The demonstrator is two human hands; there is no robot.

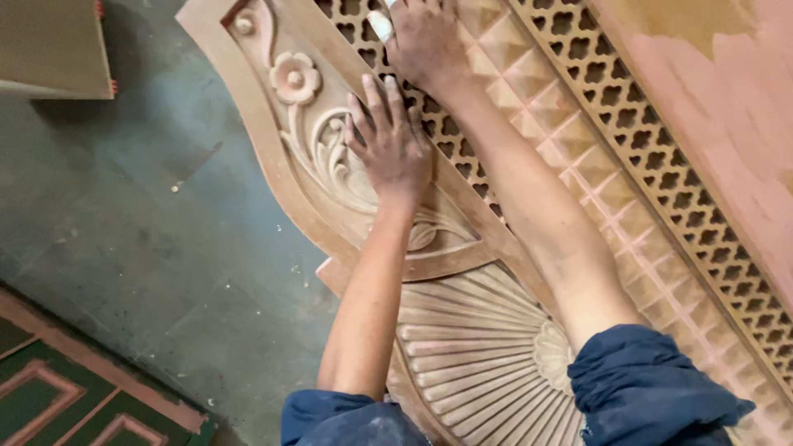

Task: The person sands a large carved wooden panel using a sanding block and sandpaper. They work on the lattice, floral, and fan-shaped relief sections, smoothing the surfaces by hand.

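A large, pale reddish-brown carved wooden panel (496, 272) lies flat on a grey concrete floor (149, 215), running from the upper left of the view to the lower right. The left hand (390, 142) rests open, fingers spread, palm down on a carved flower-and-leaf scroll (318, 124) near the panel's left edge. The right hand (425, 41) reaches further up, pressed onto a lattice strip of small cut-out holes (661, 157); something small and white (380, 25) shows beside its fingers, and whether it grips it cannot be told. Both forearms emerge from rolled dark blue sleeves (644, 388). A carved fan of ribs (479, 355) lies between the arms.
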